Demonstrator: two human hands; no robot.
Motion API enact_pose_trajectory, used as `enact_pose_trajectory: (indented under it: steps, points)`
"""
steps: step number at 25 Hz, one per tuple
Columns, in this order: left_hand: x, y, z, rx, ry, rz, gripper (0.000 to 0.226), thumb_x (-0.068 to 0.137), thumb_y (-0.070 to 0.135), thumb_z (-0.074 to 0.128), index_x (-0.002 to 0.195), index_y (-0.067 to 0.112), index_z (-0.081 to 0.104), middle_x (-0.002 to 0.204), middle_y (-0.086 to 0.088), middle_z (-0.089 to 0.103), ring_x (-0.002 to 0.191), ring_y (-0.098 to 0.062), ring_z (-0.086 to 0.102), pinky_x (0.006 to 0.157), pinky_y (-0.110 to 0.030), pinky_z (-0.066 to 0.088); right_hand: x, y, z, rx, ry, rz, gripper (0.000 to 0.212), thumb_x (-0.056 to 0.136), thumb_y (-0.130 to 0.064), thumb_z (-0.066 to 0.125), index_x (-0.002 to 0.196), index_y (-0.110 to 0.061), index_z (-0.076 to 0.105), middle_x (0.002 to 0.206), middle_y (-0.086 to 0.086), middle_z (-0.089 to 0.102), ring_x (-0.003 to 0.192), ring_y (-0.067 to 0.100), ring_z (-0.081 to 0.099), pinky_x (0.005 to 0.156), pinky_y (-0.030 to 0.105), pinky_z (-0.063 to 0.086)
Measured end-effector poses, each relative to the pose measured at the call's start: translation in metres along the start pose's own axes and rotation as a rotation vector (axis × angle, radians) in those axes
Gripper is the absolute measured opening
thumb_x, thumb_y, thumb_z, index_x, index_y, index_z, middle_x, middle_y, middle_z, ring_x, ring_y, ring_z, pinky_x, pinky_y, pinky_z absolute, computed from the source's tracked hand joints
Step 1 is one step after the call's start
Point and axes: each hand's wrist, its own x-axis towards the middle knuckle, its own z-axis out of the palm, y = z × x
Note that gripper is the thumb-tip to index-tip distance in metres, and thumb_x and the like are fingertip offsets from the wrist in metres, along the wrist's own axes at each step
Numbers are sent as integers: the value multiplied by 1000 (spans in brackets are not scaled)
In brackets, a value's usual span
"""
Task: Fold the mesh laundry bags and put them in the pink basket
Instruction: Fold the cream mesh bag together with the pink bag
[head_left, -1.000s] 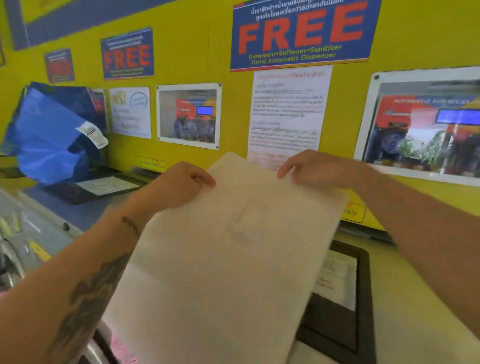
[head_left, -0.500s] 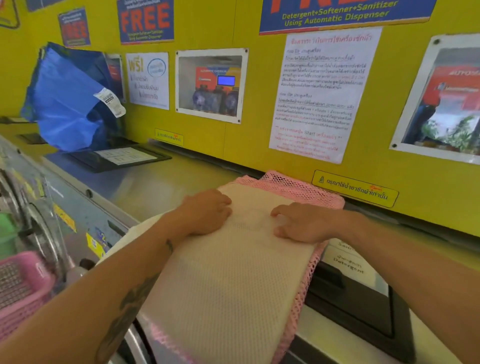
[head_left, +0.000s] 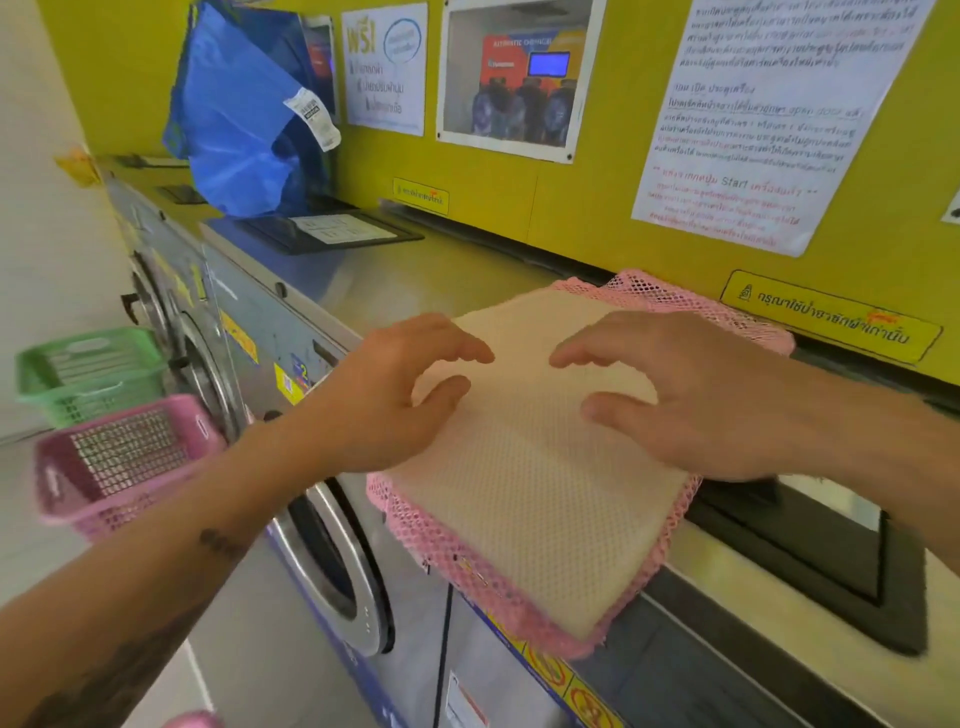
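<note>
A folded cream mesh bag (head_left: 540, 467) lies flat on a pink mesh bag (head_left: 467, 577) atop the washing machine (head_left: 322, 291). Left hand (head_left: 384, 395) and right hand (head_left: 691, 400) hover over the cream bag, fingers spread, gripping nothing. The pink basket (head_left: 119, 462) sits left of the machine, below its top

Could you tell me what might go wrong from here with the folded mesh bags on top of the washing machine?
The stack of the cream mesh laundry bag on the pink mesh laundry bag overhangs the front edge of the steel washing machine top, so it might slide off. Both the left hand and the right hand are open above it, gripping nothing, so the fold may spring loose. The pink plastic basket sits lower, to the left; carrying could undo folds.
</note>
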Motion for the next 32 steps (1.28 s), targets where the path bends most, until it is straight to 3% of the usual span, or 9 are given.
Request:
enact_pose_trajectory:
  steps: [2,4,6,8,12,17,20,27,32]
  points:
    - [-34,11,-4,-54,-130,-43,50,86,26,66,134,31,55,135,7,51,129,-10,46,108,-38,38,-31,-44,4,-72,-296,-71,78,80,-69,52,144,-55,9,150,-19,22,139,8,22,115,36,26]
    - [-60,22,0,-24,-369,-150,91,77,47,75,150,48,21,160,18,11,149,-5,6,122,-38,12,-48,-59,25,-230,-481,-38,114,70,-74,61,141,-50,-24,155,-19,-16,147,13,-6,120,44,10]
    - [-75,26,19,146,-483,-158,127,66,64,76,150,46,-17,158,16,-32,145,-10,-31,118,-46,-12,-48,-60,60,-438,-403,-31,133,65,-64,74,140,-41,-34,153,-3,-36,147,33,-16,115,57,7]
    - [-82,24,51,311,-384,-112,141,60,73,73,148,34,-30,155,1,-43,142,-23,-40,115,-56,-15,-42,-52,90,-590,-238,-61,139,60,-54,81,143,-31,-29,152,14,-35,144,46,-7,106,66,12]
    - [-82,12,102,429,-115,-113,127,67,69,60,155,17,-15,163,-22,-14,149,-44,-12,111,-74,13,-39,-54,102,-664,-120,-51,109,79,-40,68,153,-19,-9,156,25,-19,140,55,7,100,69,23]
    - [-88,5,117,371,97,-90,97,86,61,43,156,11,-2,162,-26,4,151,-42,3,113,-69,16,-38,-63,86,-684,-83,1,64,79,-20,50,140,-8,38,153,32,23,130,53,38,87,57,44]
    - [-92,2,112,313,172,-160,93,87,68,33,154,6,12,161,-23,15,151,-37,10,114,-66,17,-40,-65,75,-566,-108,-29,55,84,-19,54,135,-12,36,156,22,16,135,42,32,88,46,43]
    - [-80,-8,84,353,217,-142,93,73,60,67,147,15,32,149,-16,40,139,-33,36,112,-64,25,-60,-55,56,-451,-126,-68,61,86,-25,51,142,-31,27,159,7,17,138,30,33,89,43,47]
    - [-72,-5,30,332,41,-23,63,67,33,70,128,25,59,118,-3,63,96,-27,69,72,-45,59,-67,-37,39,-158,4,-57,46,84,-30,48,128,-41,40,127,-16,55,107,17,58,80,38,51]
